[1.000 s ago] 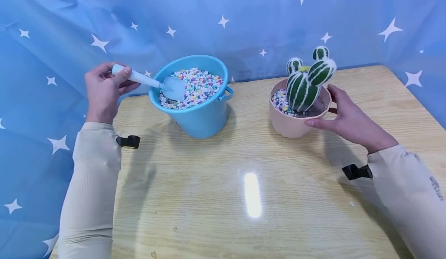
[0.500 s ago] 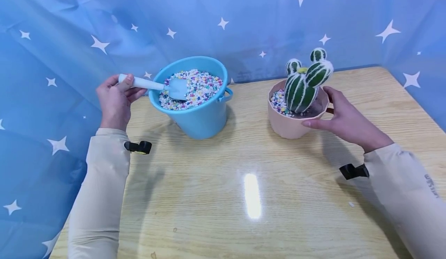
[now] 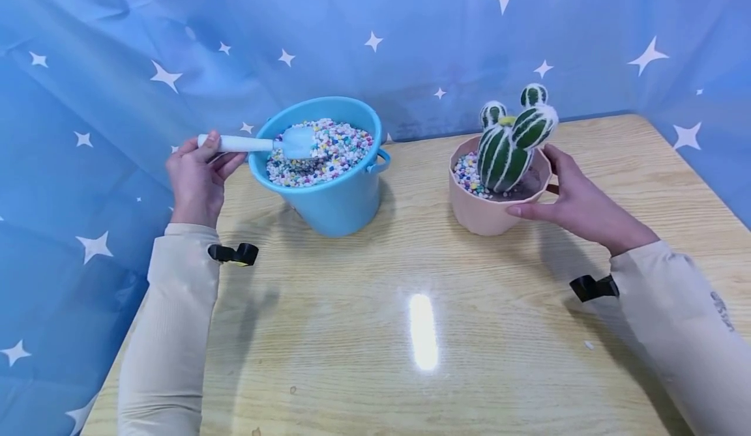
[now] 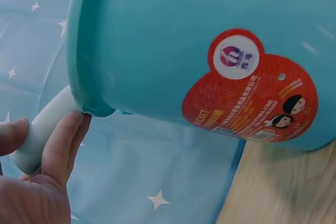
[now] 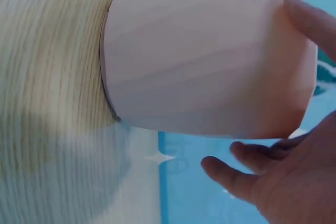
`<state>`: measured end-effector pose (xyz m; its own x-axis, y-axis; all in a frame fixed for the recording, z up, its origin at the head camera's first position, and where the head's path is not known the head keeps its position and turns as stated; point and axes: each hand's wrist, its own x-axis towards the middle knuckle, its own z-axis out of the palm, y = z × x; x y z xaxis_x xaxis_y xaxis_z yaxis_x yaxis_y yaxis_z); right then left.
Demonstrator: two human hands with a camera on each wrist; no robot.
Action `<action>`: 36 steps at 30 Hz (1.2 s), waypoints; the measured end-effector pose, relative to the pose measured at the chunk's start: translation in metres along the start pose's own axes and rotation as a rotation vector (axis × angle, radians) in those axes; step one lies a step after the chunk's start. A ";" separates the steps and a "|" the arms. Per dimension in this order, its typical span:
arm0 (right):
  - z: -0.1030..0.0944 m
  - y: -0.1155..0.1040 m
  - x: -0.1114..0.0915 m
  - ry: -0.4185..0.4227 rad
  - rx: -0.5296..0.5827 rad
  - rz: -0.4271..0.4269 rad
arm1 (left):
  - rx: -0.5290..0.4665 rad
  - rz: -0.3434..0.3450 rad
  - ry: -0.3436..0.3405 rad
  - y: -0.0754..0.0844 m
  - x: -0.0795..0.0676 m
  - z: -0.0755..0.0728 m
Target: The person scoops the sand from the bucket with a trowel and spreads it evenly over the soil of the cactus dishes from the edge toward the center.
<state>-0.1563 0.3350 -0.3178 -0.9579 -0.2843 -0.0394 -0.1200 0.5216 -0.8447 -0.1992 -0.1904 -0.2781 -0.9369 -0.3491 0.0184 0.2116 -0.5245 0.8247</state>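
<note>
Just levelled scoop (image 3: pixel 249 144), pinched in left grip (image 3: pixel 198 178), at eleven-o'clock bucket (image 3: pixel 339 204); holding one-o'clock pot (image 3: pixel 480 211) in wide-spread right grip (image 3: pixel 577 204); probably mid-scoop.

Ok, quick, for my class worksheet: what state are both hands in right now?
Left hand: holding the scoop.
Right hand: holding the pot.

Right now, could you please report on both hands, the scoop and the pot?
Left hand gripping scoop, blade over pebbles in bucket. Right hand holding pot. Possibly in the way: cactus, mid-pot.
</note>
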 end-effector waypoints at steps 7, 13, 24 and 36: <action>-0.001 0.002 0.000 -0.005 -0.012 0.033 | -0.043 0.000 -0.002 -0.008 0.000 -0.001; -0.001 0.001 0.001 0.008 0.004 -0.023 | -0.089 0.022 -0.008 -0.006 -0.003 0.004; -0.002 0.000 0.000 0.006 0.010 -0.033 | -0.150 0.037 0.000 -0.002 -0.011 0.021; 0.002 -0.004 0.003 0.007 0.001 -0.046 | -0.158 0.031 -0.040 -0.008 -0.021 0.043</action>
<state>-0.1581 0.3306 -0.3160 -0.9533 -0.3020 0.0034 -0.1637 0.5073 -0.8461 -0.1929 -0.1455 -0.2608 -0.9389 -0.3374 0.0680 0.2792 -0.6308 0.7240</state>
